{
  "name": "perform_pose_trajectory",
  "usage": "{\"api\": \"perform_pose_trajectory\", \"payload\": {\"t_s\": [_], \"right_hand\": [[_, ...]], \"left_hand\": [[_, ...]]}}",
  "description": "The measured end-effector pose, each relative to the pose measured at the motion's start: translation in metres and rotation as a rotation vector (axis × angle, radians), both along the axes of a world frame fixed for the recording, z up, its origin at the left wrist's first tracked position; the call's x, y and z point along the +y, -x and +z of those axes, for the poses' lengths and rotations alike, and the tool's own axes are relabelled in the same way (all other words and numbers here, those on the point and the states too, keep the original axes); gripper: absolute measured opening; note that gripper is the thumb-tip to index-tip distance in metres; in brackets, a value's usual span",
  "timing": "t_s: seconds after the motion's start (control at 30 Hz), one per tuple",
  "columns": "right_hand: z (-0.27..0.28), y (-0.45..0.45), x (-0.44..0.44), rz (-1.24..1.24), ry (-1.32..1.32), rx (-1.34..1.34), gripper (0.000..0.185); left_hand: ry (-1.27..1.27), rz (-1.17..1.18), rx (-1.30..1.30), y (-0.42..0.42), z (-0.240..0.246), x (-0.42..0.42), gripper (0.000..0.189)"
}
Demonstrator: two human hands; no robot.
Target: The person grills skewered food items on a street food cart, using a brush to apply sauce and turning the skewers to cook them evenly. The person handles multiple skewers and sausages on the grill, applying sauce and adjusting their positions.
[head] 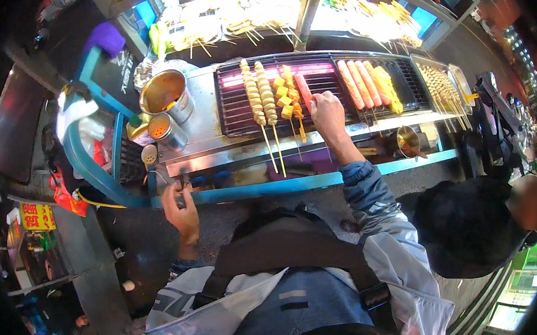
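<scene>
My right hand (pixel 329 114) is at the lower end of a pink sausage (pixel 302 88) on the grill grate (pixel 237 116); its fingers touch the sausage or its stick. Just left of it lie skewers of yellow cubes (pixel 283 91) and of orange-brown pieces (pixel 294 95), then two spiral-cut skewers (pixel 260 93) with long bare sticks. Several pink sausages (pixel 356 84) and a yellow skewered piece (pixel 390 89) lie to its right. My left hand (pixel 182 206) is raised near the cart's blue rail, with a small dark object (pixel 183 177) at its fingertips, blurred.
A metal pot of sauce (pixel 165 93) and a shaker with a perforated lid (pixel 165 130) stand left of the grill. A tray of skewers (pixel 440 85) sits at the right end. The blue rail (pixel 270 187) runs along the front. A person's dark-haired head (pixel 469 228) is close at right.
</scene>
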State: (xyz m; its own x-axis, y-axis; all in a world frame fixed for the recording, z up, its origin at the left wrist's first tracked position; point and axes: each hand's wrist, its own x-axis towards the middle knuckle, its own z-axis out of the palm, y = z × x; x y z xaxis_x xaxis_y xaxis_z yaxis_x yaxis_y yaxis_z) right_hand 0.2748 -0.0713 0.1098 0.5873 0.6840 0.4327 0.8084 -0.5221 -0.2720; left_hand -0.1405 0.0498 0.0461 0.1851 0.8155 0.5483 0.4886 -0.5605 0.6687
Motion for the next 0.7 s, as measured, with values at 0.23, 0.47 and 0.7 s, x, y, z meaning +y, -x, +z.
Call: {"api": "perform_pose_trajectory", "payload": {"t_s": [0.23,0.47,0.7], "right_hand": [[0.014,-0.008,-0.114,0.083,-0.416,0.164,0.019],[0.005,-0.117,-0.332,-0.733,-0.244,-0.234,0.023],[-0.058,-0.181,-0.401,-0.69,-0.144,0.552,0.038]], "left_hand": [[-0.144,-0.189,-0.054,-0.056,0.028,-0.064,0.029],[-0.081,-0.299,-0.084,-0.13,0.057,-0.141,0.023],[0.064,-0.344,0.053,-0.217,0.078,-0.196,0.024]]}}
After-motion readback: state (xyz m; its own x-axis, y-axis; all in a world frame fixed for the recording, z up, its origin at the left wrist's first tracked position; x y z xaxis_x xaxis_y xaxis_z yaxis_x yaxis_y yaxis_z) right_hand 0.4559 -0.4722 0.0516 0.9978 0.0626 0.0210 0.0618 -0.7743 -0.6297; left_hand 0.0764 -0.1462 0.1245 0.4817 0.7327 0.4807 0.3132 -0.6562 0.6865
